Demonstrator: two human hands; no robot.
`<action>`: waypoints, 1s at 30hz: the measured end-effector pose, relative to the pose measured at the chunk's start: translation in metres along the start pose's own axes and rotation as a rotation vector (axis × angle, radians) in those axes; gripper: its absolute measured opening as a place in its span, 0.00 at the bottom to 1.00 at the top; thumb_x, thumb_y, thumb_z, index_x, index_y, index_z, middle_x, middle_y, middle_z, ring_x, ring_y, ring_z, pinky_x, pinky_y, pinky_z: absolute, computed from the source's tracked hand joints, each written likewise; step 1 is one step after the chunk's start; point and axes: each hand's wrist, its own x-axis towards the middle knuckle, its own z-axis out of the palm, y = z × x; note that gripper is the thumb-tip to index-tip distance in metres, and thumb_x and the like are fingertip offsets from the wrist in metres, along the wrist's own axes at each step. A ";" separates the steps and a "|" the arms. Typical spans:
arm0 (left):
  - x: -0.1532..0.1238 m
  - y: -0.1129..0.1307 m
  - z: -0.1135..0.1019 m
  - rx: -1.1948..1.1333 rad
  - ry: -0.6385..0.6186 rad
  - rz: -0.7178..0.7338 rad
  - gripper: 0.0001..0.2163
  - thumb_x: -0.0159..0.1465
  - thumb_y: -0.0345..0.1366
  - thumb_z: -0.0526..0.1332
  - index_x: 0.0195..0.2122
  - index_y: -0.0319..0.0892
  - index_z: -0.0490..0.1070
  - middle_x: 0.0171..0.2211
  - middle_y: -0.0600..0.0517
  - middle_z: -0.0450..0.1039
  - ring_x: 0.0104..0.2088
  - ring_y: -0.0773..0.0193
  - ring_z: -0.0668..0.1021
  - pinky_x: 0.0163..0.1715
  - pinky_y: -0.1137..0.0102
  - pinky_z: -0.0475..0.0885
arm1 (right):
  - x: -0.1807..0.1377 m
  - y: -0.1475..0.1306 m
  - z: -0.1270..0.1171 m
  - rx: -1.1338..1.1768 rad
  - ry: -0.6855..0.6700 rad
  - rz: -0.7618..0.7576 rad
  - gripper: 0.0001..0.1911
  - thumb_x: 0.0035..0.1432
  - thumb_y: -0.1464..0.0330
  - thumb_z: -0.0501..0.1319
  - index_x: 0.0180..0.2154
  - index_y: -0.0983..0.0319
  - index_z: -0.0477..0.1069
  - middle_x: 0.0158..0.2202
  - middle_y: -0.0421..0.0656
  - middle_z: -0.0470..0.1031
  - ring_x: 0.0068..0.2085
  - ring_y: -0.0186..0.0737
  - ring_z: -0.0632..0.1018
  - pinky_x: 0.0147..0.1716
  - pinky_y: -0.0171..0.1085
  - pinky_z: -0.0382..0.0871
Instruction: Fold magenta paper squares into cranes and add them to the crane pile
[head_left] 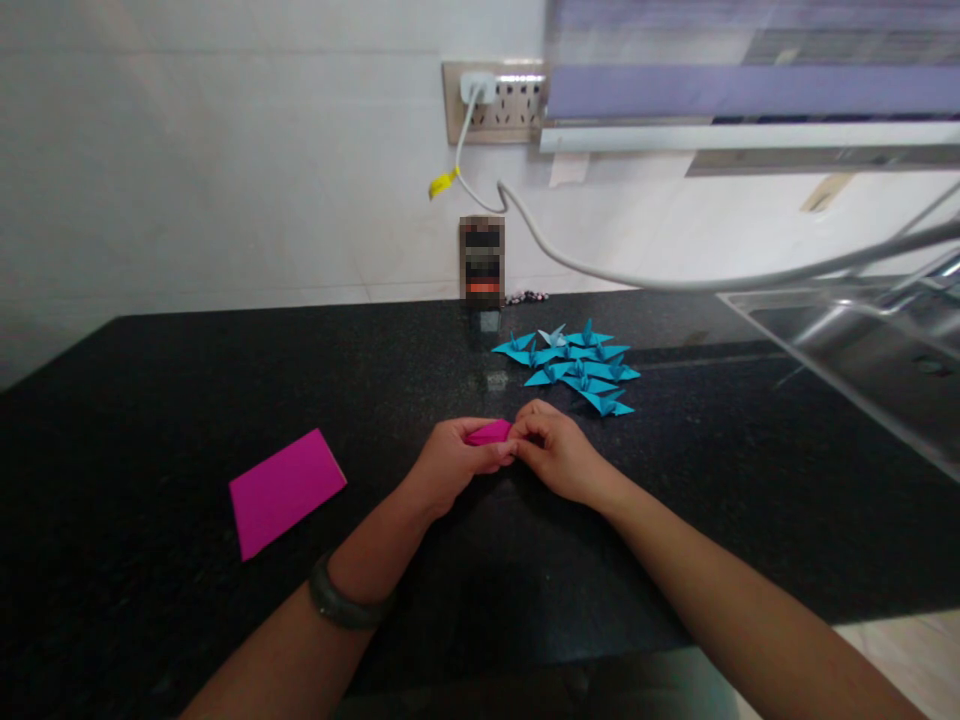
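Note:
Between my two hands is a small folded piece of pink paper (pixel 489 433), held just above the black countertop. My left hand (pixel 457 462) grips it from the left, thumb in front and fingers behind. At its right end, the thumb and fingertips of my right hand (pixel 553 452) pinch the paper; the exact fold there is hidden by the fingers. Beyond my hands stands a group of several blue folded paper cranes (pixel 581 368), with one paler crane (pixel 553 336) at the back. To the left lies a flat stack of pink paper (pixel 287 493).
A phone-like blurred object (pixel 482 262) leans against the tiled wall, beside a beaded string (pixel 527 297). Above, a white cable (pixel 570 262) runs from the wall socket (pixel 495 103) toward the right. A metal sink (pixel 862 345) is set into the countertop (pixel 187 400) at right.

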 end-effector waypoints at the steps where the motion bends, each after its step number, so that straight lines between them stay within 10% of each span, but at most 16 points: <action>1: 0.000 -0.001 0.000 -0.012 0.007 -0.004 0.19 0.43 0.34 0.70 0.37 0.35 0.73 0.27 0.49 0.76 0.26 0.67 0.77 0.27 0.73 0.70 | 0.000 0.001 0.000 -0.001 0.008 -0.006 0.07 0.49 0.77 0.60 0.22 0.63 0.68 0.26 0.40 0.65 0.30 0.33 0.68 0.29 0.34 0.64; 23: -0.001 0.008 0.002 -0.024 0.112 0.042 0.27 0.51 0.32 0.62 0.54 0.39 0.62 0.32 0.49 0.75 0.31 0.65 0.76 0.33 0.71 0.68 | 0.000 0.001 -0.009 -0.288 0.095 -0.397 0.07 0.56 0.72 0.55 0.33 0.61 0.72 0.32 0.45 0.71 0.36 0.40 0.68 0.38 0.42 0.63; 30: 0.001 0.002 -0.004 0.483 0.234 0.464 0.17 0.48 0.42 0.65 0.39 0.43 0.75 0.34 0.49 0.71 0.36 0.63 0.73 0.31 0.72 0.68 | -0.001 -0.003 -0.011 -0.221 0.119 -0.242 0.06 0.56 0.75 0.53 0.30 0.62 0.67 0.30 0.44 0.68 0.36 0.40 0.67 0.39 0.41 0.62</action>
